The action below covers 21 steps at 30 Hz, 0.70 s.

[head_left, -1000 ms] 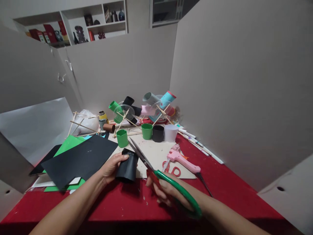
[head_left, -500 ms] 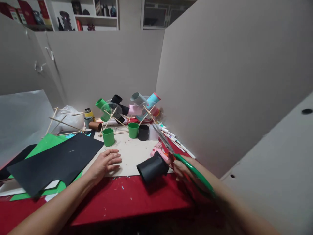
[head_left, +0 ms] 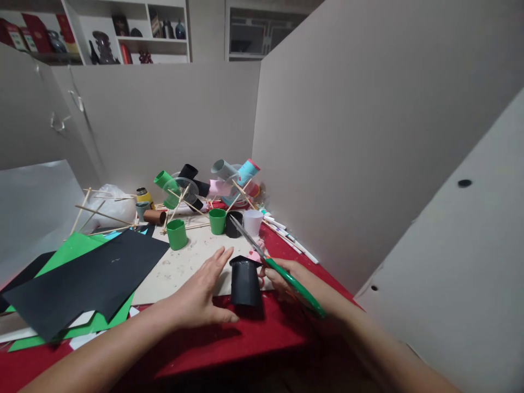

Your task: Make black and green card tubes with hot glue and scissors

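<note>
Black paper cylinder (head_left: 245, 285): at pale board's (head_left: 161, 273) near edge; righted from its lean half a second ago, seemingly better presented for handling. Left hand (head_left: 202, 289): open, empty, thumb spread, now nearer the cylinder, above board's near edge. Right hand (head_left: 303, 273): gripping green-handled scissors (head_left: 286, 274), blades over board; cylinder contact unclear.

Left hand (head_left: 202, 295): we spread it beside the black tube (head_left: 245, 284).
Right hand (head_left: 308, 281): we grip scissors (head_left: 278, 266), fingertips near the tube's edge.
Cups: we see two green (head_left: 177, 234), one black (head_left: 234, 228), one white (head_left: 254, 222).
Paper: our black sheet (head_left: 94, 278) overlaps green (head_left: 73, 254).
</note>
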Each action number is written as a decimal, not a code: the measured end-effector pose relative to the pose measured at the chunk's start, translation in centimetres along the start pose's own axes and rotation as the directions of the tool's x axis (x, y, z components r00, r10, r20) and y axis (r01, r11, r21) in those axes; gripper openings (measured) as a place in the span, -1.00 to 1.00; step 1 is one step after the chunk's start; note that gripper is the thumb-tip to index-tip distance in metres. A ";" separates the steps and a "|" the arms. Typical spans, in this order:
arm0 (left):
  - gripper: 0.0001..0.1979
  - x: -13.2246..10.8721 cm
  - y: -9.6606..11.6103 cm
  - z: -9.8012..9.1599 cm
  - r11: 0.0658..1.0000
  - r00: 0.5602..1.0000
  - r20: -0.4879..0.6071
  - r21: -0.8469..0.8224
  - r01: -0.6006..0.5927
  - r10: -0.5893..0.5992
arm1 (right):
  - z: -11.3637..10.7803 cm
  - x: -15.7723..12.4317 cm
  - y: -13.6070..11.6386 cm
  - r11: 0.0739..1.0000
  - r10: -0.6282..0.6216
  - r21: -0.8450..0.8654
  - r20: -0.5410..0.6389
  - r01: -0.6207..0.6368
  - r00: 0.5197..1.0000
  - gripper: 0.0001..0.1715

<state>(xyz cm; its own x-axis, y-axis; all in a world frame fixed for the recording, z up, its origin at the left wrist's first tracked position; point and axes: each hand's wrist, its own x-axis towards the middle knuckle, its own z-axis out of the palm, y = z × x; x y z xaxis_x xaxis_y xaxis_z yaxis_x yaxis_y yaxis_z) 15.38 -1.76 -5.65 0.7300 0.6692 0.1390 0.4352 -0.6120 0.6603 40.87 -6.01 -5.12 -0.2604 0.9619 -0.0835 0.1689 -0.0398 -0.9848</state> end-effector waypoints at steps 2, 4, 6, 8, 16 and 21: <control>0.24 0.7 -0.5 0.7 0.996 0.998 0.002 0.067 -0.065 0.065 | 0.1 0.1 0.1 1.000 -0.018 0.004 0.016 0.018 1.000 -0.39; 0.23 1.2 -1.2 1.4 0.985 0.992 -0.009 0.112 -0.128 0.129 | 0.1 0.3 0.4 0.999 -0.034 0.008 0.030 0.034 0.999 -0.40; 0.18 1.7 -1.8 2.0 0.973 0.983 -0.022 0.146 -0.177 0.182 | 0.2 0.5 0.8 0.999 -0.043 0.012 0.037 0.043 0.998 -0.39; 0.11 2.0 -2.1 2.5 0.960 0.974 -0.040 0.182 -0.212 0.222 | 0.3 0.7 1.0 0.999 -0.050 0.023 0.042 0.049 0.998 -0.35; -0.16 3.0 -2.2 2.8 0.891 0.925 -0.089 0.319 -0.324 0.368 | 0.5 0.5 0.8 0.998 -0.062 0.021 0.045 0.061 0.997 -0.35; -0.21 2.8 -2.2 1.8 0.822 0.907 -0.081 0.463 -0.333 0.413 | 1.0 0.0 -0.2 0.998 -0.060 -0.016 0.034 0.061 0.998 -0.35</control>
<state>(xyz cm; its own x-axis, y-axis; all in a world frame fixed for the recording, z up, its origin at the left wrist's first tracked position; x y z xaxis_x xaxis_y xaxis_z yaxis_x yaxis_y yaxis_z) 17.39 0.74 -8.05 0.7993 0.3881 0.4588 0.3581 -0.9207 0.1549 39.93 -6.31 -5.10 -0.3026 0.9527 -0.0295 0.1680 0.0228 -0.9855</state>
